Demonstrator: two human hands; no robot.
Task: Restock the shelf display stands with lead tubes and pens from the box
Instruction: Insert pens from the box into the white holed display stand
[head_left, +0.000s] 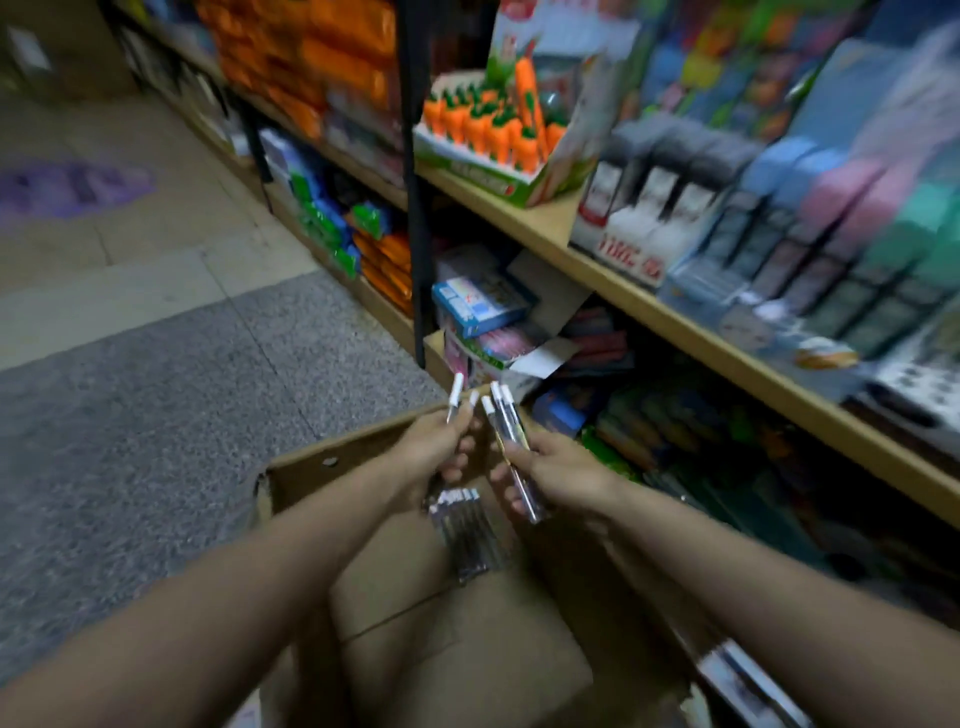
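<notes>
Both my hands hover over an open cardboard box (311, 470) on the floor. My left hand (436, 447) grips a couple of white-capped pens (456, 397) that stick up from its fingers. My right hand (556, 475) holds a small bunch of pens (511, 431), white caps pointing up and away. A pack of dark pens (470, 535) lies inside the box just below my hands, on a smaller carton (467, 639). The display stands (769, 223) sit on the wooden shelf (649, 312) to the right. The picture is blurred.
A carrot-shaped pen display (493, 135) stands on the shelf at upper centre. Lower shelves hold stacked stationery boxes (478, 306) and packets. A black shelf upright (415, 208) divides the bays. Grey and beige floor tiles (156, 364) spread to the left.
</notes>
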